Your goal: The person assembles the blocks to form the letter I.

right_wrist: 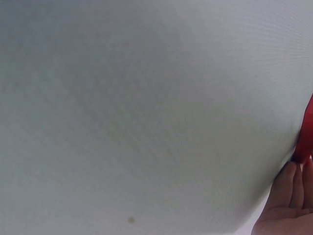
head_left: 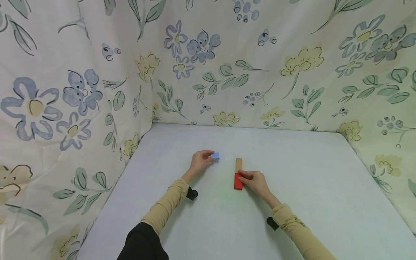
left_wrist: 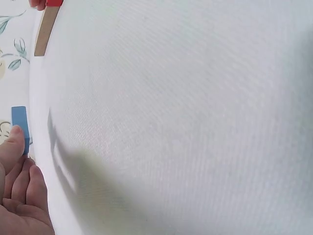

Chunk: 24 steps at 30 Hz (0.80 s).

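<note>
My left hand (head_left: 199, 161) pinches a small blue block (head_left: 216, 156) between thumb and fingers, held over the far middle of the table. The left wrist view shows the blue block (left_wrist: 19, 116) sticking up past the thumb tip. To the right, my right hand (head_left: 257, 182) grips a red block (head_left: 238, 185) from its right side, the fingers partly covering it. A tan wooden block (head_left: 238, 164) extends from the far end of the red one, roughly in line with it. In the right wrist view only an edge of the red block (right_wrist: 305, 134) appears beside the fingertips.
A white-covered table (head_left: 312, 173) lies under both hands. Behind it and along the sides hangs a floral-patterned cloth (head_left: 227, 90). Each wrist carries a small black device, such as the one (head_left: 192, 194) on the left.
</note>
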Available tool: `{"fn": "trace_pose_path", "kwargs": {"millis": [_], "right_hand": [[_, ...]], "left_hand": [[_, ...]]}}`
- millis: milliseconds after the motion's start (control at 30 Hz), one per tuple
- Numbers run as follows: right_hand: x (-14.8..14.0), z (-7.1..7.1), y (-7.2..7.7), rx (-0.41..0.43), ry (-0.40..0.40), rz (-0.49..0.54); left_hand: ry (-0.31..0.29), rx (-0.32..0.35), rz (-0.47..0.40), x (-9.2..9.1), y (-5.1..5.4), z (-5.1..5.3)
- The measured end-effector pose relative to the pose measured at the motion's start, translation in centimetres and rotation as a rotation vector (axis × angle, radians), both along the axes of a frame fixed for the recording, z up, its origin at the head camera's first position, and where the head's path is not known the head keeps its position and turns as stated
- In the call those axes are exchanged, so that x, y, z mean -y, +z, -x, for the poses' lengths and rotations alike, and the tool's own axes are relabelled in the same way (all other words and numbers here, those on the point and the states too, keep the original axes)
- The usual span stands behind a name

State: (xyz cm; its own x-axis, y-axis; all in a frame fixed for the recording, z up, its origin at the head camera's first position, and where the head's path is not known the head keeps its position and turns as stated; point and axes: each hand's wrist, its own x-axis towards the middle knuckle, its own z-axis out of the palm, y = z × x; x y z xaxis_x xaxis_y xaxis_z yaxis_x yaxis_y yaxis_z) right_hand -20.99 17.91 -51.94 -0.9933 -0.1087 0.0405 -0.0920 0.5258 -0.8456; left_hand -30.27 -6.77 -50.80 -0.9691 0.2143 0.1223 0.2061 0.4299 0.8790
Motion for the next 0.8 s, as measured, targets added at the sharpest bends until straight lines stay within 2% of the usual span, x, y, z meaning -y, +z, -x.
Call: {"fn": "trace_pose_path", "kwargs": {"millis": [367, 633, 800], "right_hand": [[0.0, 0.0, 0.2, -0.011, -0.002, -0.023], [0.1, 0.0, 0.2, 0.008, -0.011, -0.023], [0.1, 0.0, 0.2, 0.012, -0.008, -0.028]], "left_hand": [[-0.037, -0.029, 0.004, -2.2, 0.9, -0.2], [-0.057, -0.025, -0.022, -4.2, 0.9, -0.2], [-0.055, -0.039, -0.014, -5.2, 1.1, 0.1]]}}
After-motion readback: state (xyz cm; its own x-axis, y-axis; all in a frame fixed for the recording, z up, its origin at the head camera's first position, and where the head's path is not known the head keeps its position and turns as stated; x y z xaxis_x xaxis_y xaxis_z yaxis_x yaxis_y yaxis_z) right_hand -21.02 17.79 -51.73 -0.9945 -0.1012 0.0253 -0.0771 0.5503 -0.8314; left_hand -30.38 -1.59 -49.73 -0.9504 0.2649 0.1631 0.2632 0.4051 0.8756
